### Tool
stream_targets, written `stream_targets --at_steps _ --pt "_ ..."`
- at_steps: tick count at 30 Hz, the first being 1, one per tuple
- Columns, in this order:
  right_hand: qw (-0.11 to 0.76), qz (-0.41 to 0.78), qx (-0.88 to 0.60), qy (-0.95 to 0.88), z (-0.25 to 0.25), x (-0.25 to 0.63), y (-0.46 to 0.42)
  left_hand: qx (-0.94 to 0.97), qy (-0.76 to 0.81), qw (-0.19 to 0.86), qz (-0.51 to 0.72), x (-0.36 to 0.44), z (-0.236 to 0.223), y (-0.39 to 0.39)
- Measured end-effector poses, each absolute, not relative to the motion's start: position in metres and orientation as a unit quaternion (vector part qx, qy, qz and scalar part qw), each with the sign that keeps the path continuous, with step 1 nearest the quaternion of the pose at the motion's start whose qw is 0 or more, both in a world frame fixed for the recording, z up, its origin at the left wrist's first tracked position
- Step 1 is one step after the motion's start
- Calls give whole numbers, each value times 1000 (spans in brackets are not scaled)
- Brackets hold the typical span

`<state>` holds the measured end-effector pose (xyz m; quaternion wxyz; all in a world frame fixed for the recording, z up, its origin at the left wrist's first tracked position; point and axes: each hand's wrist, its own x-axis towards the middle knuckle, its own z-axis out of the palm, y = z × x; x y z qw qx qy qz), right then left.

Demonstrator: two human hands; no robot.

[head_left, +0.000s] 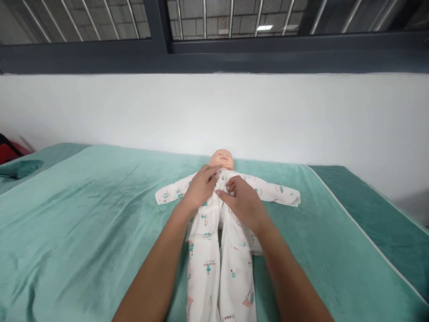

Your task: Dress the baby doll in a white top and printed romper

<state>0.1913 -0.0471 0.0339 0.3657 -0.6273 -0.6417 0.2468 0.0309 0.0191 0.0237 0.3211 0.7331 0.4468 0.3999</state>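
Note:
A baby doll (221,157) lies on its back, dressed in a white printed baby jacket (206,219) and matching trousers (208,277). The jacket's front hangs apart below the chest, and its sleeves stretch out to both sides. Up at the collar, my left hand (202,187) has its fingers closed on the jacket's front edge, just under the doll's chin. My right hand (244,200) is over the other front panel, thumb and bent forefinger apart with nothing visible between them. My hands cover part of the doll's chest and the collar.
A green sheet (100,214) with some wrinkles covers the surface under the doll. Behind the doll's head rises a white wall (214,112), below a dark window frame (214,56) with metal bars. Something red and black (10,150) is at the far left edge.

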Motion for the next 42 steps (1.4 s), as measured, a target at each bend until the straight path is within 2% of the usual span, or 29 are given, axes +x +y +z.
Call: stream_targets --at_steps 4,9,12,16,20,26,29,35,39,42 --pt "369 252 -621 -645 33 190 -46 776 446 265 358 36 12 25" --pt "283 194 -662 -666 42 190 -54 763 463 258 370 32 21 17" --pt "272 205 -665 -664 47 193 -56 738 463 338 356 22 37 7" --pt "297 299 -634 -648 48 205 -53 720 452 443 284 12 52 -4" --pt "302 352 -640 -612 45 212 -49 735 454 412 289 13 53 -5" --pt "280 230 -668 -651 42 201 -47 792 423 339 280 14 48 -3" --pt "303 232 -645 -662 42 200 -46 799 420 324 282 15 47 -4" --pt "408 398 -573 -589 36 205 -41 781 435 334 298 18 48 -4" --pt "485 432 -529 -547 30 198 -38 731 431 420 321 17 49 -3" --pt "511 455 -503 -529 26 194 -36 678 413 500 345 19 51 -5"
